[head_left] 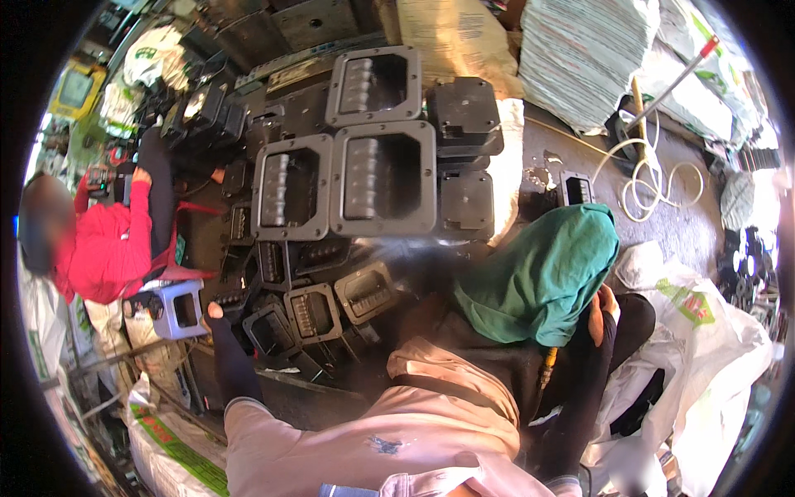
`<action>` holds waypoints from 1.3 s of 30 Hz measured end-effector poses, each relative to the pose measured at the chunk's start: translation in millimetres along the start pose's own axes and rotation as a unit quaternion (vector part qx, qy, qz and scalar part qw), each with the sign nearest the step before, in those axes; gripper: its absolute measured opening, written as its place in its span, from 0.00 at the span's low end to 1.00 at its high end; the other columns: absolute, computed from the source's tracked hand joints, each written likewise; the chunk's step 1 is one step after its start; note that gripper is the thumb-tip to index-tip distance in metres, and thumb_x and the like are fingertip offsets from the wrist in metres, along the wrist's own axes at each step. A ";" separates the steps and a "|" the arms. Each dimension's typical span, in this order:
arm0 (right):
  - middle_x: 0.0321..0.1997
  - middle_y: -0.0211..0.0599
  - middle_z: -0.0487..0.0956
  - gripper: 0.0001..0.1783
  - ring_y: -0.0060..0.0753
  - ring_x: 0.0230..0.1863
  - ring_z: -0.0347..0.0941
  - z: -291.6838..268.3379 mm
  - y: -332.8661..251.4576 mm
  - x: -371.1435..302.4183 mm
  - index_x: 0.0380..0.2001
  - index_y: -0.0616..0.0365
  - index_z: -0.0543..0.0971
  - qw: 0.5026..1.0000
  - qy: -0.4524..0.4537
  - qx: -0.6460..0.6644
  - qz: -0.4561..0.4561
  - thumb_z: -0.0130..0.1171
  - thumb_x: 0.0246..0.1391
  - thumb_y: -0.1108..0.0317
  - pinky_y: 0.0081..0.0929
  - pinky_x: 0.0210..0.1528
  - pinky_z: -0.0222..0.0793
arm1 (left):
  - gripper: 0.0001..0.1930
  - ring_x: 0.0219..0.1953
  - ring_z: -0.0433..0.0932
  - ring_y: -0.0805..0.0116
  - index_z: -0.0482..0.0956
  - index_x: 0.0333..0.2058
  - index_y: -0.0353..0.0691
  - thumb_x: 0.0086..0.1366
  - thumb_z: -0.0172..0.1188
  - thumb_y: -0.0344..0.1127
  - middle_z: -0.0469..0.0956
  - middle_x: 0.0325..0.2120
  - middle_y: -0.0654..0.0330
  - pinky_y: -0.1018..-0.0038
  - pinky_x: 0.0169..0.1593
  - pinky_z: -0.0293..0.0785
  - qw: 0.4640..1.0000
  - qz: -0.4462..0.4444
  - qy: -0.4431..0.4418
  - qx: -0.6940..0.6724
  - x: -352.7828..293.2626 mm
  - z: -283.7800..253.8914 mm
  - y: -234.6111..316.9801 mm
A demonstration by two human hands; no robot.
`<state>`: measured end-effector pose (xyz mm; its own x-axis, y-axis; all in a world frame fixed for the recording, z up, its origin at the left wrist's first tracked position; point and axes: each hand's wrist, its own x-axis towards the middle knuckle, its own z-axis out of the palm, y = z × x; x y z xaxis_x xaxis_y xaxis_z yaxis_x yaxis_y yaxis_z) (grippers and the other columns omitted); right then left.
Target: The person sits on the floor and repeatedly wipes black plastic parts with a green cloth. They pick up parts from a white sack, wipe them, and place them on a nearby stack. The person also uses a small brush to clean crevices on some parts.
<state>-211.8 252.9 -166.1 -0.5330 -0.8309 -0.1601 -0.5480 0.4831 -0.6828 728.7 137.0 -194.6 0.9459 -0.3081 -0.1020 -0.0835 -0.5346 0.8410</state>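
Observation:
My left hand [215, 311] shows only as a small patch of skin past a dark sleeve. It is close to a pale blue stool [177, 309], and its fingers are mostly hidden. On the right, my right hand [604, 313] has its fingers curled against the edge of a green cloth [538, 277]. The cloth is draped over something I cannot make out. Below its edge hangs a yellow-handled tool [546, 367]. Ahead of me stand stacked black rectangular housings [383, 132] with open windows and ribbed insides. More frame-like housings [313, 313] lie tilted in a heap nearer me.
A person in red [108, 240] sits at the left, handling a dark object. A pale hose [638, 186] lies coiled on the floor at right, near a red-tipped rod [679, 83]. White sacks [687, 331] bulge beside my right arm. Another sack [170, 435] lies at lower left.

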 end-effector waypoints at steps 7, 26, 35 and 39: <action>0.51 0.47 0.82 0.21 0.38 0.52 0.78 11.8 25.1 -1.7 0.56 0.66 0.76 0.987 0.003 0.156 0.042 0.57 0.64 0.66 0.32 0.57 0.70 | 0.20 0.43 0.81 0.49 0.82 0.43 0.34 0.56 0.67 0.42 0.83 0.39 0.48 0.58 0.51 0.77 0.989 0.082 0.104 0.065 -0.8 -12.4 8.1; 0.51 0.48 0.82 0.25 0.40 0.52 0.78 3.3 46.8 14.2 0.58 0.66 0.75 0.998 -0.008 0.036 -0.048 0.58 0.64 0.60 0.33 0.58 0.69 | 0.14 0.44 0.83 0.43 0.88 0.36 0.45 0.56 0.66 0.46 0.85 0.37 0.47 0.53 0.49 0.78 0.902 0.151 0.042 0.402 -53.8 38.2 4.5; 0.52 0.50 0.82 0.26 0.43 0.53 0.78 -2.2 33.0 6.5 0.58 0.65 0.75 0.999 -0.015 0.010 -0.047 0.58 0.64 0.58 0.35 0.58 0.69 | 0.19 0.54 0.80 0.48 0.86 0.44 0.43 0.58 0.64 0.47 0.83 0.49 0.50 0.56 0.56 0.76 0.870 0.033 -0.060 0.489 -40.4 69.0 13.3; 0.52 0.50 0.82 0.25 0.43 0.53 0.78 -2.7 23.1 3.5 0.58 0.66 0.75 0.998 -0.025 -0.003 -0.055 0.58 0.63 0.60 0.35 0.58 0.69 | 0.16 0.53 0.81 0.49 0.87 0.41 0.45 0.58 0.63 0.47 0.84 0.47 0.50 0.57 0.55 0.76 0.884 0.061 -0.075 0.457 -48.6 66.0 23.0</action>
<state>-228.1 261.9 -180.5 -0.4369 -0.8915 -0.1200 -0.6048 0.3898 -0.6945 660.2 87.7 -205.4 0.8659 -0.4716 -0.1666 -0.4653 -0.8817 0.0774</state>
